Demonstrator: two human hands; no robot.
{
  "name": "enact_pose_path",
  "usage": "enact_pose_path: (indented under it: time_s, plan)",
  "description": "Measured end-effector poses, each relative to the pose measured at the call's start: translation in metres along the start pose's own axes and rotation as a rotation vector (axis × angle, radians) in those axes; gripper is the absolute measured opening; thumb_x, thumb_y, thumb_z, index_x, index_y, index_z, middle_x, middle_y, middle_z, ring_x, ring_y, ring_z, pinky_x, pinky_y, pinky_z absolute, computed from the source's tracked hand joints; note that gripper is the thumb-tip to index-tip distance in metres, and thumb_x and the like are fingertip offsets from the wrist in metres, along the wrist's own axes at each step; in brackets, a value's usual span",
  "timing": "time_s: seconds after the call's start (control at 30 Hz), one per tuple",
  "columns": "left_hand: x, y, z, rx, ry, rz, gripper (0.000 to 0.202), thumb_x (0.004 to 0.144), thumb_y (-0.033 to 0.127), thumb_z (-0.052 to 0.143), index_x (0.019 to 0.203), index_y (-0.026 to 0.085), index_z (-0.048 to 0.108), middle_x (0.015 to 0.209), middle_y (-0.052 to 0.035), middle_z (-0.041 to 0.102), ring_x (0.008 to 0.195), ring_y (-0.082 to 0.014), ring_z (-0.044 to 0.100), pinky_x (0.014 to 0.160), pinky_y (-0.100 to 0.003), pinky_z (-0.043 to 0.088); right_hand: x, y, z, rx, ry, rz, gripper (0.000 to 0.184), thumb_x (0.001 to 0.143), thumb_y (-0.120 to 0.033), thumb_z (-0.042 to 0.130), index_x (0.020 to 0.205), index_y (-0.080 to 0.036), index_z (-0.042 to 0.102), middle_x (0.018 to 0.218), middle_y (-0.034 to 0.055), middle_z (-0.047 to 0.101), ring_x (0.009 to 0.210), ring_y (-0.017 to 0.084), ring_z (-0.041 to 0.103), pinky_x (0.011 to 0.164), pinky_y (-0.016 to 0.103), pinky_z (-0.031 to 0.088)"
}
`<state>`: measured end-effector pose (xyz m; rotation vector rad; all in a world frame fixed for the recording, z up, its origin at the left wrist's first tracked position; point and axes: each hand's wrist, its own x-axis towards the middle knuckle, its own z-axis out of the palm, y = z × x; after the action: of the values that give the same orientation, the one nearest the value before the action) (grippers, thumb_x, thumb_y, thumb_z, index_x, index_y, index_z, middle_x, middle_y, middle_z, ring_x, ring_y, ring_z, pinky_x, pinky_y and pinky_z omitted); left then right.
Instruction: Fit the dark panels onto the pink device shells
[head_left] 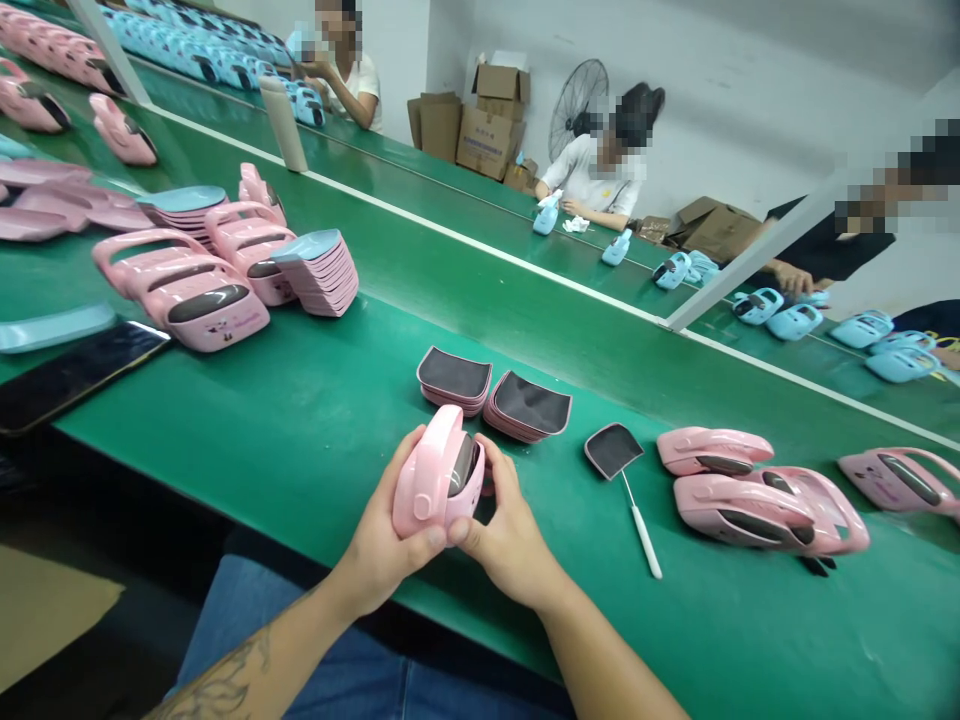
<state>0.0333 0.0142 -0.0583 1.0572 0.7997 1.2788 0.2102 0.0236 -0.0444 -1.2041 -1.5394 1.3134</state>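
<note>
forearms (pixel 600 645), left hand (pixel 382 545) and right hand (pixel 511 535) gripping 1 pink case (pixel 427 485), work seemingly midway: 2 panel stacks (pixel 527 405) remaining.

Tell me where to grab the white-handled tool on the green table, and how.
Probably by its white handle, from the near side: it is thicker than the thin shaft, and its free end points nearward, away from the dark-faced panel at the shaft's far tip.

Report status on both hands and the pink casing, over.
Left hand and right hand holding pink casing from both sides. Dark window toward right hand. Stacked panels just beyond; white-handled tool off right.
</note>
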Motion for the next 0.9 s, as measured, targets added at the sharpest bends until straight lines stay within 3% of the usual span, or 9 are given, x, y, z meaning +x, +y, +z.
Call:
enact_pose_path:
  time_s: [0.1,0.2,0.3,0.4,0.53,0.73,0.9]
  plan:
    - [0.002,0.001,0.001,-0.031,-0.021,-0.031,0.106,0.073,0.047,0.09,0.161,0.026,0.035,0.159,-0.0172,0.05,0.138,-0.0405,0.057,0.112,-0.048,0.051,0.001,0.001,-0.004,-0.043,0.0,-0.024,0.114,0.068,-0.083,0.076,0.16,-0.028,0.035,0.158,0.0136,0.041,0.146,0.036,0.042,0.123,0.052,0.035]
    - [0.001,0.0,-0.001,0.064,0.03,-0.031,0.102,0.072,0.043,0.091,0.159,0.025,0.04,0.156,-0.0162,0.053,0.136,-0.0393,0.058,0.111,-0.047,0.052,0.001,0.0,-0.008,-0.077,-0.035,-0.045,0.111,0.073,-0.083,0.072,0.161,-0.026,0.034,0.157,0.0142,0.043,0.145,0.035,0.043,0.123,0.052,0.035]
    - [0.0,-0.004,-0.005,0.18,0.109,0.018,0.097,0.073,0.042,0.089,0.157,0.023,0.044,0.151,-0.0154,0.058,0.135,-0.0396,0.059,0.112,-0.048,0.05,0.0,-0.002,-0.011,-0.105,-0.097,-0.05,0.106,0.081,-0.072,0.075,0.165,-0.03,0.026,0.163,0.0117,0.036,0.151,0.033,0.036,0.125,0.053,0.031]
    - [-0.001,-0.008,-0.006,0.202,0.145,0.067,0.09,0.076,0.043,0.085,0.155,0.024,0.047,0.149,-0.0134,0.06,0.134,-0.039,0.059,0.113,-0.048,0.05,-0.001,-0.005,-0.012,-0.127,-0.121,-0.047,0.111,0.079,-0.059,0.085,0.166,-0.036,0.021,0.166,0.008,0.033,0.154,0.032,0.033,0.127,0.054,0.028]
    - [0.0,-0.005,-0.002,0.191,0.137,0.094,0.083,0.078,0.043,0.083,0.152,0.023,0.051,0.147,-0.0129,0.061,0.134,-0.0381,0.059,0.113,-0.046,0.05,-0.001,-0.006,-0.012,-0.129,-0.065,-0.083,0.107,0.075,-0.055,0.09,0.162,-0.037,0.032,0.161,0.008,0.041,0.149,0.032,0.041,0.125,0.053,0.033]
    - [0.001,-0.001,0.0,0.035,0.022,0.024,0.098,0.07,0.042,0.092,0.154,0.026,0.045,0.153,-0.0142,0.056,0.138,-0.0398,0.055,0.112,-0.046,0.051,0.001,0.0,-0.009,-0.135,0.013,-0.105,0.104,0.071,-0.059,0.09,0.159,-0.034,0.04,0.154,0.0105,0.047,0.142,0.034,0.047,0.121,0.054,0.04]
    - [0.001,-0.007,-0.003,-0.033,0.058,0.045,0.082,0.076,0.037,0.086,0.148,0.023,0.051,0.146,-0.013,0.06,0.133,-0.0369,0.059,0.113,-0.048,0.049,0.001,0.005,-0.003,-0.241,0.056,-0.201,0.107,0.071,-0.062,0.089,0.159,-0.03,0.038,0.151,0.0139,0.043,0.139,0.034,0.048,0.117,0.053,0.044]
